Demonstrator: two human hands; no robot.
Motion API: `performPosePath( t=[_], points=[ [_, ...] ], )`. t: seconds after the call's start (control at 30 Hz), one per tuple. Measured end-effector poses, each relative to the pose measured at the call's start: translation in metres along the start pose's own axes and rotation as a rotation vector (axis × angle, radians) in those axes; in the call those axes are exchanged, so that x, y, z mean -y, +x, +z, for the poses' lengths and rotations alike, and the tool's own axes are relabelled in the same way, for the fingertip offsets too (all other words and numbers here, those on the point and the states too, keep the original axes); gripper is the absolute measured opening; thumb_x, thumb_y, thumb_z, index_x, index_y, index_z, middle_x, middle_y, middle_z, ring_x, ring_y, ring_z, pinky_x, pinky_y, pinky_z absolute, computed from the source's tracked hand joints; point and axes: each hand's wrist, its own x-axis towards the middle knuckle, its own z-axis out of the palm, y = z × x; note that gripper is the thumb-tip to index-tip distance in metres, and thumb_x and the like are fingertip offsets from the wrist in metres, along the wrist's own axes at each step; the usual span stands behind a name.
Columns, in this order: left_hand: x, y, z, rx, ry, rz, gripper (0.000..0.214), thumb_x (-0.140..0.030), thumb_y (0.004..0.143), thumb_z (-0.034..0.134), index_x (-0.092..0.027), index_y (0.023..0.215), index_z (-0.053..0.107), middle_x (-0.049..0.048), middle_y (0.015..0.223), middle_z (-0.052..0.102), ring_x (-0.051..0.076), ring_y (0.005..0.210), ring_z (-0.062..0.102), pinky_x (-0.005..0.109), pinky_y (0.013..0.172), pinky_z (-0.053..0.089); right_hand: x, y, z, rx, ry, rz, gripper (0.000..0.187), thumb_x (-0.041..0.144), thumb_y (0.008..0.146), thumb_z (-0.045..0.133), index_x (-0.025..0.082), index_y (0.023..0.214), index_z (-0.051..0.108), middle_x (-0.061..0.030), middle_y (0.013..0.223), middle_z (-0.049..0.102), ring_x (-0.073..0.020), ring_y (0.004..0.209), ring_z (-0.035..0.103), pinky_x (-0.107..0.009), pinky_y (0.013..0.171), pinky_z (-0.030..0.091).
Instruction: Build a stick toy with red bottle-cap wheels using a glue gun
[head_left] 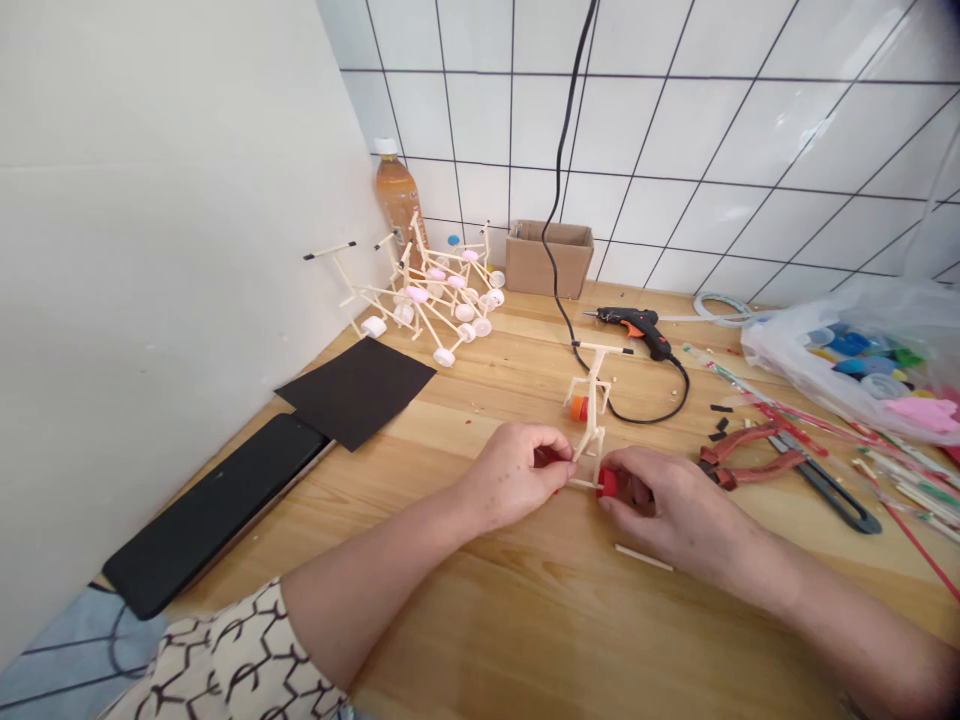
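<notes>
A small model tricycle made of pale wooden sticks stands on the table, with black-tipped handlebars and an orange bottle cap as its front wheel. My left hand is closed at the left end of the rear stick, its fingertips around a red cap that they mostly cover. On the other side, my right hand grips the right red bottle cap between thumb and fingers. A loose stick lies just below the right hand.
Several finished stick tricycles stand at the back left by a drink bottle. A glue gun, cardboard box, pliers, cutter knife, bag of caps, black sheet and phone lie around.
</notes>
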Motion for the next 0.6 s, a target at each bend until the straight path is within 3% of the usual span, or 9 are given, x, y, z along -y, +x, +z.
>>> performPosePath(
  t=[0.6],
  points=[
    [0.0037,0.0005,0.0010,-0.027,0.071,0.082,0.006,-0.015,0.072,0.057,-0.014,0.068,0.062,-0.0005,0.063,0.061,0.010,0.057,0.054,0.019,0.055,0.042,0.0001,0.0012,0.0004,0.000,0.009,0.002,0.003,0.019,0.072,0.051,0.020,0.071,0.053,0.0008,0.063,0.056,-0.0122,0.056,0.048,-0.023,0.051,0.034]
  ],
)
